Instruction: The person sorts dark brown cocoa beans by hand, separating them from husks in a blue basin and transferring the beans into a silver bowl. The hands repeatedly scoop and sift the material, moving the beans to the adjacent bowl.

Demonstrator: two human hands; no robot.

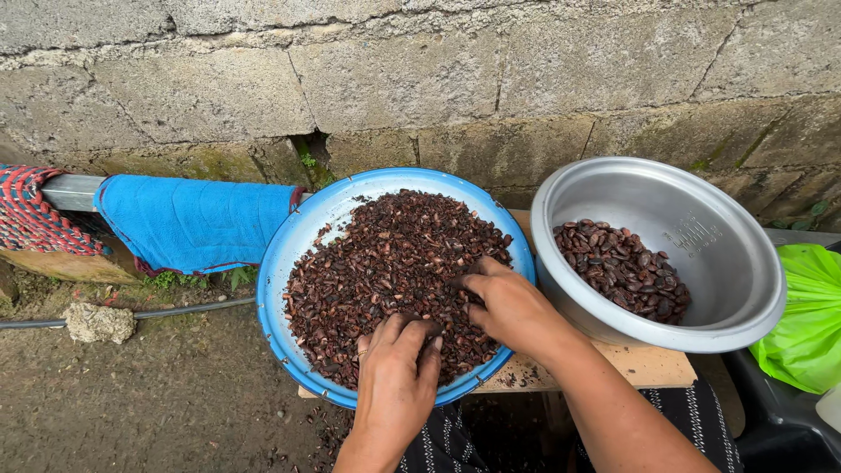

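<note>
**Two hands in a blue bowl of dark beans and husks**

A wide blue bowl [289, 245] sits on a small wooden surface [648, 363] in front of a rough block wall [438, 79]. It is heaped with dark brown beans and broken husks [385, 254]. Both of the person's hands rest on the heap's near side. The left hand [399, 372] lies palm down at the near rim, fingers bent loosely into the beans, its grip closed on nothing that shows. The right hand [508, 302] sits just beyond it, fingertips pinched together in the heap; whether they grip a bean cannot be told. Touching the bowl's right side, a tilted metal pot [727, 263] holds a smaller pile of whole beans [622, 267]. A blue towel [193, 219] hangs over a rail to the left, and a green plastic bag [810, 315] lies at the far right.
</note>
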